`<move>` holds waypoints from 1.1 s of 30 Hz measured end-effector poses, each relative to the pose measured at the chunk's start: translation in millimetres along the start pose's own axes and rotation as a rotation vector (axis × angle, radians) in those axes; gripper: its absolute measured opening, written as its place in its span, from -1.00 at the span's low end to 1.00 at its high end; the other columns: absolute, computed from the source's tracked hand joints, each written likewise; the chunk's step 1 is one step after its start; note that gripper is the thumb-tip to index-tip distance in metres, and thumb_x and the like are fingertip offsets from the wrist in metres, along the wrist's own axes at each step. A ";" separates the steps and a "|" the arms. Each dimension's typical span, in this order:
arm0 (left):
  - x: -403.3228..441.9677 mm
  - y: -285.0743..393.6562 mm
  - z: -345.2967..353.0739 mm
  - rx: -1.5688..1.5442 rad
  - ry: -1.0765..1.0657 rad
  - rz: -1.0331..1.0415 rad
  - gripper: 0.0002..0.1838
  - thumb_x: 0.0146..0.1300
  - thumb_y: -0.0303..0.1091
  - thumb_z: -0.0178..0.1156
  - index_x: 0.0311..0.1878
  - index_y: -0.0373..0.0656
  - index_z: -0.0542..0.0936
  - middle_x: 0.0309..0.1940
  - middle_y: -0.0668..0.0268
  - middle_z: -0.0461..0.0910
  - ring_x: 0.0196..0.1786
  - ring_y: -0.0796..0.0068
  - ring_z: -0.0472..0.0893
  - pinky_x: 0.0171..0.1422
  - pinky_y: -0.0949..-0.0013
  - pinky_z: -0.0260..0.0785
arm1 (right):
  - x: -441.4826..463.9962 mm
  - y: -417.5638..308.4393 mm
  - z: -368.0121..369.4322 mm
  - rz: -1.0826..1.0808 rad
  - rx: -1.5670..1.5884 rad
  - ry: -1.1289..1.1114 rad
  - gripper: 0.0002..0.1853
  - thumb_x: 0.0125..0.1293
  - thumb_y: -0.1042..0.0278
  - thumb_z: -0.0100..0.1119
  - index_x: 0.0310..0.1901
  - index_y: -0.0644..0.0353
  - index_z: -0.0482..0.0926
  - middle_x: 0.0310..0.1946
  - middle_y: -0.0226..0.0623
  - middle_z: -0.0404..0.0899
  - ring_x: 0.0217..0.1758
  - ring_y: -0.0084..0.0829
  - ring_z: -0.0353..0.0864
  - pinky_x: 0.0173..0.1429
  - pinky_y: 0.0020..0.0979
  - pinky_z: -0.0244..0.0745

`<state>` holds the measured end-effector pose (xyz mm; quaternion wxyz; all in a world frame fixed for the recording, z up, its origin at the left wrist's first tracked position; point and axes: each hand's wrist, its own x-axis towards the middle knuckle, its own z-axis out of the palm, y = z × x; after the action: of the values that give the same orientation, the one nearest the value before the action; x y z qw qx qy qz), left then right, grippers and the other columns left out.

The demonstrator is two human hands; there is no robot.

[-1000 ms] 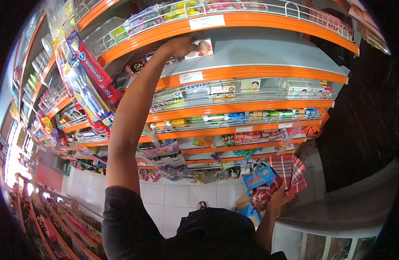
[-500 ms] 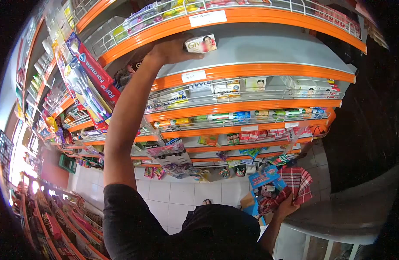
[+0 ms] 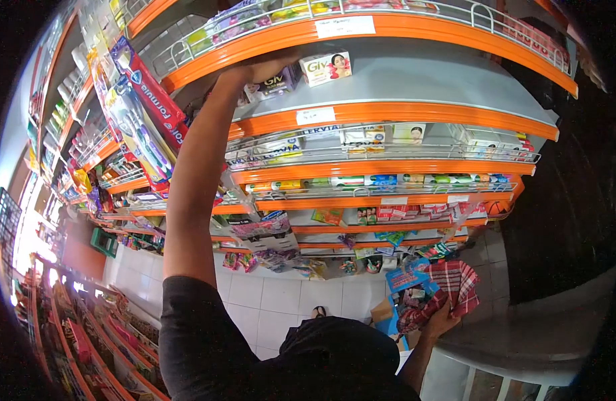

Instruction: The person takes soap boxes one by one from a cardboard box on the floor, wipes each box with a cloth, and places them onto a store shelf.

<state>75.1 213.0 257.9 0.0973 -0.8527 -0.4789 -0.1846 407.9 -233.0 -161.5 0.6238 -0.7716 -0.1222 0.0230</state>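
Note:
My left hand (image 3: 273,68) reaches in under the top orange shelf edge, just above and behind a purple Giv soap box (image 3: 276,84). Its fingers are mostly hidden, so their grip does not show. To the right of the hand, a white Giv soap box (image 3: 326,69) with a woman's picture stands on the grey shelf (image 3: 428,77). Low on the right, my right hand (image 3: 443,322) is closed on a red plaid cloth (image 3: 460,284). The cloth lies against an open blue cardboard box (image 3: 407,275) with small items inside.
Lower shelves carry Lervia soap boxes (image 3: 363,136), bottles and small packs behind wire rails. Formula toothbrush packs (image 3: 147,97) hang at the left. A white rounded surface (image 3: 515,357) lies lower right; a green crate (image 3: 103,242) stands on the floor at the left.
My left hand has moved off the white Giv box and farther back to the left, uncovering the purple box. My right hand stays on the cloth. The view has shifted slightly.

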 end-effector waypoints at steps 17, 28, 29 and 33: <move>-22.2 33.1 -23.6 -0.155 -0.242 -0.093 -0.41 0.36 0.08 0.02 0.28 -0.15 0.46 0.19 0.04 0.52 0.22 0.14 0.48 0.36 0.21 0.25 | -1.6 38.5 1.7 -0.060 -0.057 -0.039 -0.58 0.32 0.22 0.25 0.03 0.41 0.50 -0.03 0.00 0.57 -0.01 -0.18 0.57 0.05 -0.17 0.45; 24.2 -4.0 11.0 0.083 0.240 0.247 -0.55 0.31 -0.07 0.04 0.07 -0.23 0.55 -0.01 0.00 0.62 0.05 0.04 0.58 0.18 0.12 0.39 | -21.2 -40.5 11.1 0.129 -0.165 0.076 -0.71 0.29 0.33 0.24 -0.13 0.44 0.56 -0.25 -0.21 0.58 -0.21 -0.41 0.50 -0.12 -0.25 0.41; 26.0 -6.5 12.3 0.096 0.254 0.253 -0.55 0.31 -0.07 0.04 0.07 -0.23 0.55 0.00 0.00 0.62 0.05 0.04 0.58 0.19 0.12 0.39 | -16.1 -16.9 10.6 0.001 0.010 0.030 -0.71 0.29 0.33 0.22 -0.15 0.45 0.56 -0.27 -0.22 0.59 -0.24 -0.43 0.50 -0.15 -0.25 0.41; 21.7 -2.7 6.9 0.108 0.224 0.242 -0.55 0.32 -0.06 0.03 0.08 -0.23 0.54 0.00 0.00 0.61 0.06 0.04 0.57 0.19 0.12 0.39 | -7.0 16.2 6.2 -0.201 0.203 -0.093 -0.74 0.30 0.33 0.18 -0.21 0.43 0.56 -0.34 -0.25 0.62 -0.34 -0.47 0.47 -0.25 -0.27 0.39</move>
<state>84.5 233.7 260.5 0.2174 -0.8716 -0.3682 -0.2396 402.5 -231.7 -179.3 0.6914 -0.6866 -0.2247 0.0082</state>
